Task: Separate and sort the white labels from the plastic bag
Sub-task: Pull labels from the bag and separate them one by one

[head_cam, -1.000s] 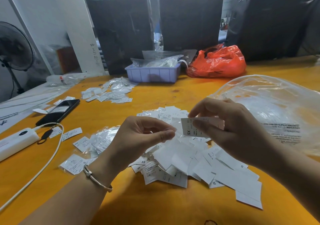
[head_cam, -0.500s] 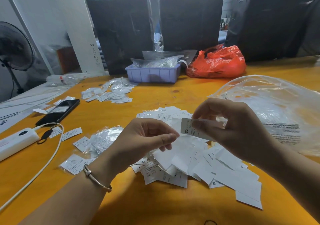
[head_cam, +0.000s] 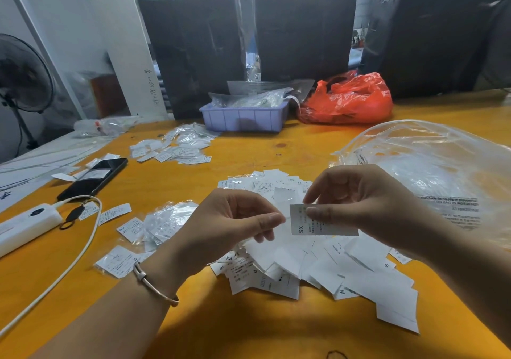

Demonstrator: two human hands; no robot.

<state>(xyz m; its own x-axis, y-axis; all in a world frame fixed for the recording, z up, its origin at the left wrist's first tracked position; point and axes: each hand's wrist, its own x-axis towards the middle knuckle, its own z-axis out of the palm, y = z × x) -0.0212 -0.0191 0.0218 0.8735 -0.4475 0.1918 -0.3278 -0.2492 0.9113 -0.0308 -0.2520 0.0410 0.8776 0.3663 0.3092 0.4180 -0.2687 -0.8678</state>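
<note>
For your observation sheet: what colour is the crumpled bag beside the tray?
Red-orange bag, clearest in the head view.

Red bag (head_cam: 347, 99), lilac tray (head_cam: 243, 118), phone (head_cam: 94, 177)
</note>
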